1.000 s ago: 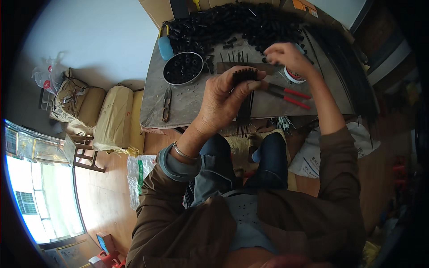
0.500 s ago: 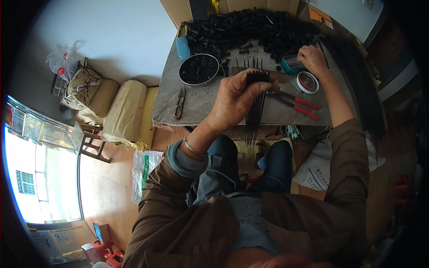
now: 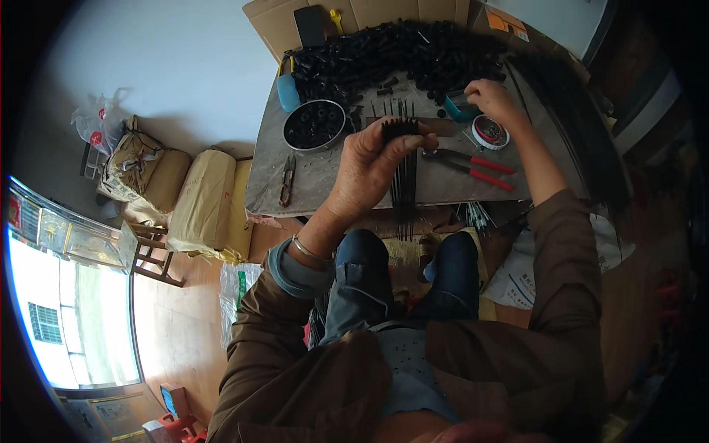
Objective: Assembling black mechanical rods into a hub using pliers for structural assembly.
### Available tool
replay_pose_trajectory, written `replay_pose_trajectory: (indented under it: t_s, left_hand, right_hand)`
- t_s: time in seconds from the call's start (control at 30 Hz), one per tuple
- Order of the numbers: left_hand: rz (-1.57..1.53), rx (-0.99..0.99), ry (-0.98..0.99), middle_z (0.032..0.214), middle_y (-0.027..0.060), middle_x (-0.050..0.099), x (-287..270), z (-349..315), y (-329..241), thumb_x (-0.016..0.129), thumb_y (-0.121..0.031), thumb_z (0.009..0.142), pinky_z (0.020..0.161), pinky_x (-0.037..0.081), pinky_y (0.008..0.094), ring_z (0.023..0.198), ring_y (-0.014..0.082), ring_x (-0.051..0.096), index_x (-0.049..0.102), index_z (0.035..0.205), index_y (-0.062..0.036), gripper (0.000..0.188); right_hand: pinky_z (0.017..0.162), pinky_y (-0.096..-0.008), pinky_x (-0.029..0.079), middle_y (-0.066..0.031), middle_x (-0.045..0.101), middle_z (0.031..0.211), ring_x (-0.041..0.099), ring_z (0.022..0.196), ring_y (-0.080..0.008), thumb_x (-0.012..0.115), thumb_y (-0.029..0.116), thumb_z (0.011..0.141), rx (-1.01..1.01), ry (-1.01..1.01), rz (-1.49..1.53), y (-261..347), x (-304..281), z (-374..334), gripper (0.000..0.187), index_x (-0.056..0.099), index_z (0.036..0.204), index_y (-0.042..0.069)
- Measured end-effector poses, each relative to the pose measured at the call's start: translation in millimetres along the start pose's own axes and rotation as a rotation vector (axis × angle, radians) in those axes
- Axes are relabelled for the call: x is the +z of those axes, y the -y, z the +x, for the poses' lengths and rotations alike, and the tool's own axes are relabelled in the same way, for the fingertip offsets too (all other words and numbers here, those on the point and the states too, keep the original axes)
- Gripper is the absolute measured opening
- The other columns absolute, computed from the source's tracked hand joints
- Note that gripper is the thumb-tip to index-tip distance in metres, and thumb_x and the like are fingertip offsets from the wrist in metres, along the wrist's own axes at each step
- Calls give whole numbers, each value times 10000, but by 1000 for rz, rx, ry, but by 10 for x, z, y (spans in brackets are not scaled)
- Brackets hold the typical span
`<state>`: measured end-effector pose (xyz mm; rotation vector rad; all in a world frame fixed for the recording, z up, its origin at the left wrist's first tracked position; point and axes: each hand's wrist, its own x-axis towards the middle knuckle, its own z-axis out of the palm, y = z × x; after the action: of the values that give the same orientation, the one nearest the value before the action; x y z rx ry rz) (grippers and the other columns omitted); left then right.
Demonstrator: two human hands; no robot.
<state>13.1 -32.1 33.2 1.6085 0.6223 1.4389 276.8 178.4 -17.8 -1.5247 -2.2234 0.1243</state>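
Note:
My left hand [image 3: 368, 161] is closed round a bundle of thin black rods [image 3: 403, 193] over the table's near edge. Their upper ends show as a dark ribbed row between thumb and fingers, and the lengths hang down below the hand. To the right and farther off, my right hand [image 3: 490, 97] is at a small teal tray [image 3: 459, 112], with its fingers bent together. Whatever they pinch, if anything, is too small to make out. Just nearer me stands a round white tub [image 3: 490, 133] of small metal pieces. Red-handled pliers [image 3: 476, 168] lie between the hands.
A heap of short black tubes [image 3: 399, 52] lines the table's back. A round bowl [image 3: 314, 125] of black parts stands left, with snips [image 3: 287, 181] nearer me. Long black rods [image 3: 583, 118] run along the right side. Wrapped bales [image 3: 201, 205] stand on the left floor.
The whole view has shifted, so the table sits slightly farther left and lower. My left hand still grips the bundle; my right hand stays by the teal tray.

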Motion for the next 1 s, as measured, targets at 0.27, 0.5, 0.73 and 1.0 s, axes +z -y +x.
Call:
replay_pose_trajectory:
  t_s: [0.27,0.5,0.73,1.0]
  left_hand:
    - [30,-31,-17,946,63,701,-27,-16,-38,593,-108,922,880,499,290,937,134,639,650,1031,-21,150]
    - [10,-46,-4,945,61,703,-13,22,-9,578,-115,935,865,504,284,934,131,640,642,1040,-19,156]
    - [84,-3,-5,920,66,709,-29,3,0,580,-119,934,838,515,284,905,131,651,635,1047,-19,160]
    - [100,-8,-4,921,69,710,-9,25,16,579,-114,934,831,518,286,906,129,653,640,1053,-26,160]
  right_hand:
    - [741,-412,473,-71,611,811,606,845,-271,675,137,755,-154,-30,-239,-64,66,97,68,639,763,79]
    - [692,-309,485,-49,620,809,610,772,-190,630,102,844,-299,-443,290,648,-497,-196,80,621,909,56]
    - [650,-235,461,-41,575,839,553,730,-89,607,36,878,-644,-182,573,1648,-987,-1112,79,629,940,-7]
    - [646,-228,490,-49,569,841,583,751,-107,599,-83,836,-532,-140,604,1674,-936,-1157,96,631,909,-29]
